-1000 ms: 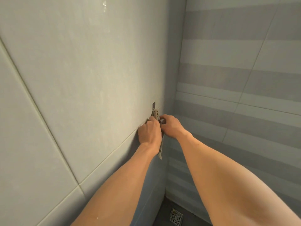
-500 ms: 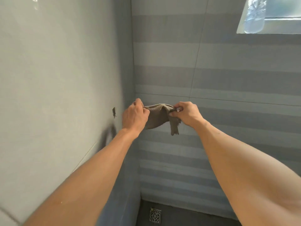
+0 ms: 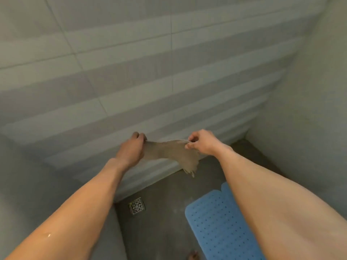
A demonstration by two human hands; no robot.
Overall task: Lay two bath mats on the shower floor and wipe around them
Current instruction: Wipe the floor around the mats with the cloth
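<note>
A small grey-brown cloth [image 3: 170, 151] is stretched in the air between both hands, in front of the striped back wall. My left hand [image 3: 131, 151] grips its left edge, and my right hand [image 3: 202, 142] pinches its top right edge. A loose corner of the cloth hangs down below my right hand. A blue bath mat [image 3: 219, 228] with small holes lies flat on the dark shower floor [image 3: 165, 222] at the lower right, partly hidden by my right forearm. Only this one mat is in view.
A square metal drain [image 3: 137, 206] sits in the floor's left corner, to the left of the mat. Tiled walls close in on the left, back and right. A toe [image 3: 193, 256] shows at the bottom edge.
The view has swung down and to the right, from the wall corner to the floor, bringing the mat and drain into sight. Both hands have pulled the cloth wider apart.
</note>
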